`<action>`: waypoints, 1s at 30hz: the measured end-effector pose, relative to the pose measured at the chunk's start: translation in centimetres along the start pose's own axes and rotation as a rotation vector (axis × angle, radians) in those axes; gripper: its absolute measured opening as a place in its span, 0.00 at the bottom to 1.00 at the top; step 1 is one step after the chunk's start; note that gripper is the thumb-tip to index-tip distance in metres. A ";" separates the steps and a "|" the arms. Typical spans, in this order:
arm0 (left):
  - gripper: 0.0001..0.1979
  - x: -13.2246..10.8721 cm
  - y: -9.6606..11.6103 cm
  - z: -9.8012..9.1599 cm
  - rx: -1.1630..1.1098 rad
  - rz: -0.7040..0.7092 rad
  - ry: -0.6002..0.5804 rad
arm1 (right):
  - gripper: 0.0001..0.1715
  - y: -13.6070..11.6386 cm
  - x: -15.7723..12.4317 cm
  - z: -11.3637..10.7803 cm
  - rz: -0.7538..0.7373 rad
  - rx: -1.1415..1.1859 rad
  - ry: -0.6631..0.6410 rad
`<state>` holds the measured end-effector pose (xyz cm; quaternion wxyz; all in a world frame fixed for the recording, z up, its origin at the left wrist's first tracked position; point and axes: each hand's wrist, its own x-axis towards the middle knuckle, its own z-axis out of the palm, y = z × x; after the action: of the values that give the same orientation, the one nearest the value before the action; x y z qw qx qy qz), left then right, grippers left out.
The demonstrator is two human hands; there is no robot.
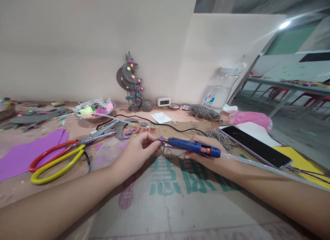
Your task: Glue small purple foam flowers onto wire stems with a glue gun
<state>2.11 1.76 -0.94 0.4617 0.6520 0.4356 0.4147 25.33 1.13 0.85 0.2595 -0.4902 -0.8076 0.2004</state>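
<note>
In the middle of the head view, my right hand (210,165) is closed around a blue glue gun (187,145). A long clear glue stick (249,161) runs out of its rear, over my forearm. The gun's nozzle points left and meets a small purple and grey piece (161,139), pinched between the thumb and fingers of my left hand (139,149). My fingers cover most of that piece. Just beyond my left hand lies a grey felt crescent (120,129), with small purple pieces (129,131) beside it.
Red-and-yellow-handled scissors (58,161) and purple sheets (31,152) lie left. Near the wall are a moon ornament (131,76), a bowl (96,112) of pompoms, a clock (164,101), grey yarn (205,112) and a bottle (219,87). A phone (255,145) rests right. A black cord (154,122) crosses behind.
</note>
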 end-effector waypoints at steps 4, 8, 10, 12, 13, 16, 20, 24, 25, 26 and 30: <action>0.09 0.0 -0.1 0.0 -0.015 0.004 -0.006 | 0.14 -0.1 0.0 0.0 -0.002 -0.009 0.021; 0.09 -0.1 0.1 0.0 0.026 0.006 0.005 | 0.13 -0.2 0.0 0.0 -0.009 -0.021 0.019; 0.09 -0.1 0.2 0.0 0.030 0.004 0.007 | 0.14 -0.2 0.0 0.0 -0.014 -0.024 0.026; 0.08 -0.1 0.2 0.0 0.022 0.003 0.001 | 0.14 -0.2 0.1 0.0 -0.014 -0.025 0.033; 0.08 0.0 0.2 0.0 0.019 0.002 -0.004 | 0.14 -0.2 0.1 0.0 -0.013 -0.025 0.033; 0.09 0.1 -0.1 0.1 0.001 -0.007 -0.010 | 0.14 -0.2 0.1 0.0 -0.004 -0.020 0.025; 0.09 0.1 -0.3 0.1 -0.037 -0.011 -0.015 | 0.15 -0.2 0.1 0.0 -0.001 -0.022 0.033; 0.08 0.0 -0.1 0.0 -0.004 0.002 -0.013 | 0.15 0.0 0.0 0.1 0.011 -0.038 0.038; 0.08 0.0 -0.1 0.0 0.003 0.007 -0.011 | 0.15 0.0 0.0 0.2 0.013 -0.043 0.044; 0.09 0.0 -0.1 0.0 0.007 0.013 -0.008 | 0.15 0.1 0.0 0.2 0.012 -0.044 0.049; 0.09 0.1 -0.2 0.0 0.011 0.013 -0.012 | 0.15 0.2 0.0 0.1 -0.006 -0.024 0.045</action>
<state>2.10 1.87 -1.11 0.4581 0.6599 0.4306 0.4114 25.38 1.22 0.64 0.2725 -0.4952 -0.8054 0.1786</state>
